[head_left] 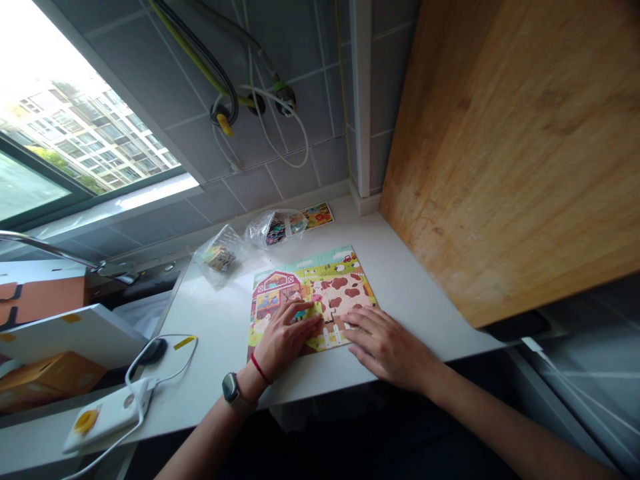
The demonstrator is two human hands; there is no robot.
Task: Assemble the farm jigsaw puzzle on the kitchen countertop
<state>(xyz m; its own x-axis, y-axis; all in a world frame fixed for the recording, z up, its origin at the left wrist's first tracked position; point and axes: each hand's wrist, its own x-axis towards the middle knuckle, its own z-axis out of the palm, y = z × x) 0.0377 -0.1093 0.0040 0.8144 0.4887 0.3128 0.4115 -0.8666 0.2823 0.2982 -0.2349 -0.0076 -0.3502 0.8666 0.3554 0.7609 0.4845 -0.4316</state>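
Note:
A jigsaw puzzle (345, 287) with a farm picture, showing a red barn and a brown-spotted cow, lies flat on the white counter. My left hand (286, 330) rests on its lower left part, palm down with the fingers stretched across the pieces. On the lower right part lies my right hand (385, 340), its fingers extended flat over the cow's legs. Neither hand appears to hold a piece. Seams between pieces show, with a dark gap near the middle. What lies under the palms is hidden.
Behind the puzzle are a clear bag of pieces (220, 257), another bag of pieces (275, 230) and a small picture card (319, 215). A white power strip (107, 413) with cables sits at left, near the sink faucet (117, 272). A wooden panel (510, 147) rises at right.

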